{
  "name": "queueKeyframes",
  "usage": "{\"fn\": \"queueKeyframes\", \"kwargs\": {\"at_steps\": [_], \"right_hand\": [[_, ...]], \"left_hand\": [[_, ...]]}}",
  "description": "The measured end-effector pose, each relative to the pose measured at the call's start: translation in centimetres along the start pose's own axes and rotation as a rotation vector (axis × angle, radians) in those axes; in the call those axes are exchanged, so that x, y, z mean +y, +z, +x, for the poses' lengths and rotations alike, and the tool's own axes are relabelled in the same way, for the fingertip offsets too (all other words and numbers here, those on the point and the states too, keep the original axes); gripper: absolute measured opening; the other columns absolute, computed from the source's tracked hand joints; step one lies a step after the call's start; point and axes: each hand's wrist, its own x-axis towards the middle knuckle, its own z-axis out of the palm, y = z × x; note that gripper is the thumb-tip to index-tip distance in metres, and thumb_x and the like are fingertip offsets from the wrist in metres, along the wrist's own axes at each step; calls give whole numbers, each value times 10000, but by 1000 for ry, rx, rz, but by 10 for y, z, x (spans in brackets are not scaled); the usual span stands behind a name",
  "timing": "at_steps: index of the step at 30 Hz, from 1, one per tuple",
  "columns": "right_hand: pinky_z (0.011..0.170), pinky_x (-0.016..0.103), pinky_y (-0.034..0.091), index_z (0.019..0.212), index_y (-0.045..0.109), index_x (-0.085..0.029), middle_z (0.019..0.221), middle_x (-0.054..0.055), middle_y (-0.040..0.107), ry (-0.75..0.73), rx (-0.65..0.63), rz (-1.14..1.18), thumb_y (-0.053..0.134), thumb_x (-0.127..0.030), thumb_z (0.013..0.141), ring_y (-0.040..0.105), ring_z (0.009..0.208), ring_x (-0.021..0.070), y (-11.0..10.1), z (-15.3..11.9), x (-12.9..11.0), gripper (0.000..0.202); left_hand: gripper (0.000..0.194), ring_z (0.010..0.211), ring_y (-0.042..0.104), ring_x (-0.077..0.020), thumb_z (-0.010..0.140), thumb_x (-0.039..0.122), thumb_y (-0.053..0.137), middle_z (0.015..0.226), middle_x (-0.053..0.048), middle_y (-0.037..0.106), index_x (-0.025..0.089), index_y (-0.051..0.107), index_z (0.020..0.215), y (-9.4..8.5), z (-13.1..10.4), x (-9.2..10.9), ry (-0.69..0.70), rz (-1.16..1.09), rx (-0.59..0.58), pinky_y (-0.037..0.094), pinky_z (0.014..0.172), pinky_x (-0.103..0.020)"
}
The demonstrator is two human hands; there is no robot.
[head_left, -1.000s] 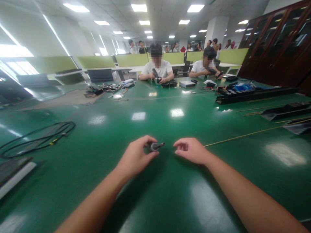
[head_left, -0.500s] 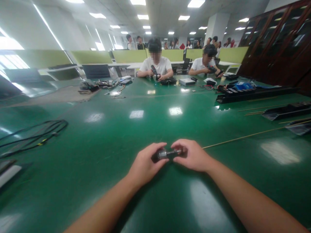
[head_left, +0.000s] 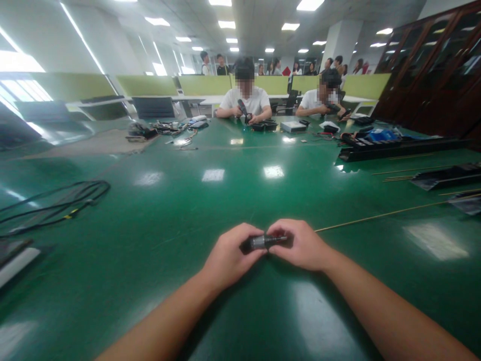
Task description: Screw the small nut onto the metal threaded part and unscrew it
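A small dark tool with a grey middle band and a thin metal tip (head_left: 259,242) lies level between my hands, above the green table (head_left: 180,200). My left hand (head_left: 231,254) is closed round its thick dark end, thumb and fingers on either side. Around the narrower front part, my right hand (head_left: 299,244) is curled, with thumb and fingertips at the black collar. The metal tip points right, into the hollow of the right hand. The fingertips of both hands nearly meet at the tool.
A thin yellowish rod (head_left: 379,215) runs right from behind my right hand. Black cables (head_left: 67,205) lie at the left. Two people (head_left: 246,100) sit across the table with tools. Black trays (head_left: 398,148) and electronic parts are at the far right.
The fingertips of both hands have come closer together along the tool. The right fingers now reach its collar, and the view has shifted slightly.
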Motion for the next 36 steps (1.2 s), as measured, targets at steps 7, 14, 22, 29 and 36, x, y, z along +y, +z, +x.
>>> {"fn": "queueKeyframes", "kwargs": {"at_steps": [7,14,22,29,36], "right_hand": [[696,253,464,938,705,-201,857,11,699,-4,-6,-6,696,-138,767,619,760,158,1,1,-1,182],[690,252,463,917,715,-206,846,10,704,5,-7,-6,699,-149,777,622,752,158,3,0,1,152],[684,256,464,905,732,-209,840,17,710,5,-11,-17,703,-188,800,625,751,161,3,2,2,111],[690,256,460,895,732,-206,832,15,706,-10,-17,-39,707,-180,797,625,753,158,2,2,2,104],[698,258,467,882,724,-202,833,18,715,-4,-44,-39,705,-192,803,636,756,163,0,2,3,82]], "left_hand": [[211,886,621,-151,832,233,708,976,-14,669,221,643,1032,2,-1,-2,3,-3,-12,484,793,-267],[173,862,635,-171,839,246,689,951,-44,681,201,656,1003,2,0,0,36,1,0,498,773,-282],[165,866,645,-178,844,253,681,949,-53,690,197,664,998,2,0,1,46,13,9,512,784,-294],[174,861,642,-171,841,247,693,949,-43,691,204,665,1007,3,0,0,44,29,1,504,781,-288],[173,861,642,-178,849,262,681,946,-56,690,196,666,1008,3,-1,1,40,38,-8,506,779,-294]]}}
